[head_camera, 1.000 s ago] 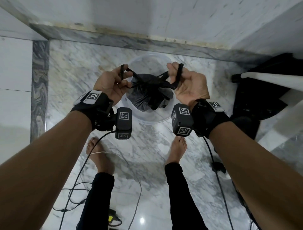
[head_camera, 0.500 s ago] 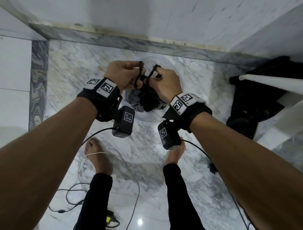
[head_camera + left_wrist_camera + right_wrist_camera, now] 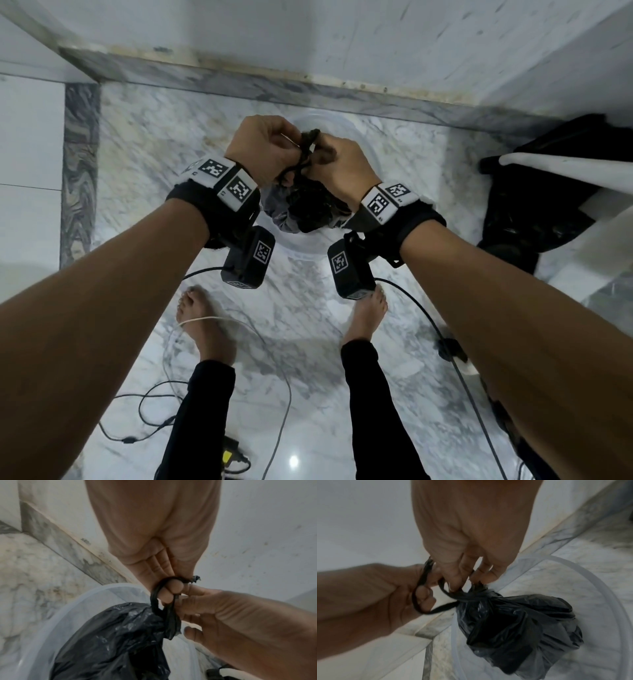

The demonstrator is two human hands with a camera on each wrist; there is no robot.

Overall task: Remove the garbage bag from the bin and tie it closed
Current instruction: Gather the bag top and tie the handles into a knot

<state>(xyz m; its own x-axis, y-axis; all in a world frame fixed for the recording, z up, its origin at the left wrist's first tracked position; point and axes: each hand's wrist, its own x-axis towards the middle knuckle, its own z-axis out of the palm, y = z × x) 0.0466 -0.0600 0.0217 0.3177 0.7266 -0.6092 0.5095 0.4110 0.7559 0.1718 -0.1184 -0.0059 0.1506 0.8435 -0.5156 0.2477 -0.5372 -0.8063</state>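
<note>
— Left hand (image 3: 263, 147) curled round one black strap (image 3: 155, 595), loop wound over two fingers. Right hand (image 3: 339, 164) pinching the other strap just beside it.
— Different from a second ago?
— Yes. Then held well apart, palms up, straps stretched between. Now turned knuckles-up and brought together, nearly touching, straps crossed at the neck.
— And the garbage bag (image 3: 308, 209)?
— Hanging from those straps over the mouth of the translucent bin (image 3: 301, 248), neck already gathered tight. Hard to tell whether fully clear of the rim.
— Meaning for the task?
— Probably mid-knot: first crossing made, not yet pulled down. Calls for drawing the ends apart to cinch. Thin plastic, so likely to stretch or tear under a hard tug.
</note>
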